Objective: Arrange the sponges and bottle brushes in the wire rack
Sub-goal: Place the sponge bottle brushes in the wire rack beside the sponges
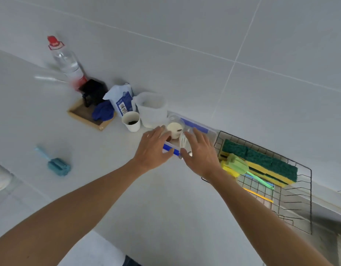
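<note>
A black wire rack (292, 206) stands at the right against the wall. Inside it lie yellow sponges with green scouring tops (261, 160) and bottle brushes, one with a light green head (237, 163), plus orange and blue handles. A blue bottle brush (58, 166) lies alone on the counter at the left. My left hand (152, 148) and my right hand (200, 152) hover with spread fingers over a clear container with blue clips (196, 126), just left of the rack. Neither hand holds anything that I can see.
Behind the hands stand a white paper cup (131, 121), a translucent tub (151, 109), a blue and white pouch (122, 99), a wooden tray (89, 117) with dark items, and a clear bottle with a red cap (67, 62). A round white object (0, 177) sits at far left.
</note>
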